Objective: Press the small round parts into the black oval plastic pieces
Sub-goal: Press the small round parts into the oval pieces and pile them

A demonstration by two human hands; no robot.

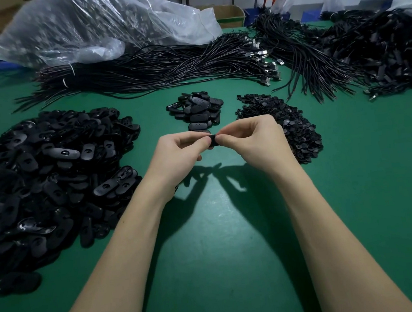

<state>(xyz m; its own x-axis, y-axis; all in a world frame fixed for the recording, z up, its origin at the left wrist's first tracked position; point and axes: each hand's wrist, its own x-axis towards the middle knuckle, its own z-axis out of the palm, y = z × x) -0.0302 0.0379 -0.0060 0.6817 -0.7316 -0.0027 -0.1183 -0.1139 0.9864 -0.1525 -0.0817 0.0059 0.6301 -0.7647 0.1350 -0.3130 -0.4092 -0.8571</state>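
Observation:
My left hand (178,152) and my right hand (251,140) meet above the green table (219,230), both pinching one black oval piece (214,140) between thumbs and fingertips. Most of that piece is hidden by my fingers, and any round part in it cannot be seen. A large heap of black oval pieces (51,175) lies to the left. A small stack of oval pieces (198,111) sits just beyond my hands. A pile of small round parts (287,123) lies to the right, close to my right hand.
Bundles of black cables (166,66) stretch across the back of the table, with more cables and plugs (378,51) at the right. A crumpled clear plastic bag (91,26) lies at the back left. A cardboard box (229,15) stands behind it.

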